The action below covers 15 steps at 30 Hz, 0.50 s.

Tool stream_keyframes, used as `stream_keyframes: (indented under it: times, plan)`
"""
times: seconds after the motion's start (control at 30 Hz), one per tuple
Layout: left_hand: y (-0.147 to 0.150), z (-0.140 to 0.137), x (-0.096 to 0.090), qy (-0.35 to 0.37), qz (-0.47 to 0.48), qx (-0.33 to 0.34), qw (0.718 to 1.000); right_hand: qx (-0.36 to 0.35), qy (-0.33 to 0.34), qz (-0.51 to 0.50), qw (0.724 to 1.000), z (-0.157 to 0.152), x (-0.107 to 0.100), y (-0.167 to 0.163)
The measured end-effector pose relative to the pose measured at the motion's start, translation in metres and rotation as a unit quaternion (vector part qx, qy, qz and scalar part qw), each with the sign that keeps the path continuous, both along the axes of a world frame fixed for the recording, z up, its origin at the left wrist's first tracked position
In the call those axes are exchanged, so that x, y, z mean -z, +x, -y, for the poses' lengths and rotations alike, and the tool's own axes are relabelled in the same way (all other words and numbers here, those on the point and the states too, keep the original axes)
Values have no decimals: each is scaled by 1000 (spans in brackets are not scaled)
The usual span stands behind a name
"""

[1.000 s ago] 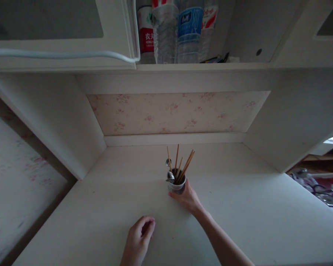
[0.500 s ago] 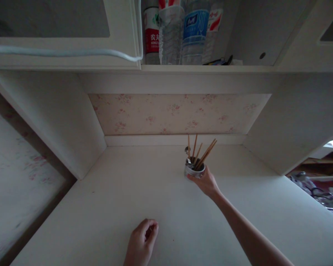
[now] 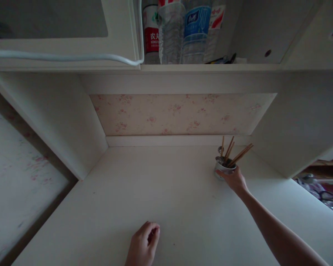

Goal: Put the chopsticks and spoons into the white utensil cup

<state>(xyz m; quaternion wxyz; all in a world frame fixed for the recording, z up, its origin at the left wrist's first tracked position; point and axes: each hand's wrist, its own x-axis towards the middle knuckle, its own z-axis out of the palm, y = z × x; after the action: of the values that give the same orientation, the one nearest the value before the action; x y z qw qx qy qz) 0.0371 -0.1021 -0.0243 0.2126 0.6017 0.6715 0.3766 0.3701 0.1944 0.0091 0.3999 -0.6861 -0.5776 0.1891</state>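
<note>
My right hand (image 3: 235, 181) is wrapped round the near side of a metal utensil holder (image 3: 221, 170) at the back right of the white tabletop (image 3: 155, 184). Out of the holder lean several wooden chopsticks (image 3: 241, 154), most of them tilted to the right. A spoon (image 3: 219, 149) with a shiny metal end also pokes up at its left side. Low in the view, my left hand (image 3: 144, 240) hovers over or rests on the front of the tabletop, its fingers curled in; whether anything is inside them is hidden.
Above, an open cupboard shelf (image 3: 211, 67) holds several plastic bottles (image 3: 195, 33). A pale cable (image 3: 72, 57) runs along the cabinet door at upper left. Side panels (image 3: 288, 122) bound the tabletop, with flowered wallpaper (image 3: 169, 114) behind. Purplish clutter (image 3: 322, 190) lies beyond the right edge.
My right hand has moved the utensil holder to the right across the back of the tabletop. My left hand has stayed curled in nearly the same place.
</note>
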Motion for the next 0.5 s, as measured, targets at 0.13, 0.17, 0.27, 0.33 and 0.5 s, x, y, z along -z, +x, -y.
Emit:
stream_keyframes:
  times: [0.13,0.17,0.27,0.33,0.5]
  plan:
    - [1,-1,-1,-6,-7,-1,1000,11,-9,-21,1000,-3,14,6]
    - [1,-1,-1,-5,-10,-1,1000,18,-12,-22,1000,-4,18,7]
    - [1,-2,-1,0,-21,3,1000,25,-20,-25,999,-7,28,11]
    - [1,-2,0,-2,-26,7,1000,17,-18,-29,999,-8,32,13]
    - [1,-1,1,-2,-34,5,999,16,-45,-19,999,-9,36,15]
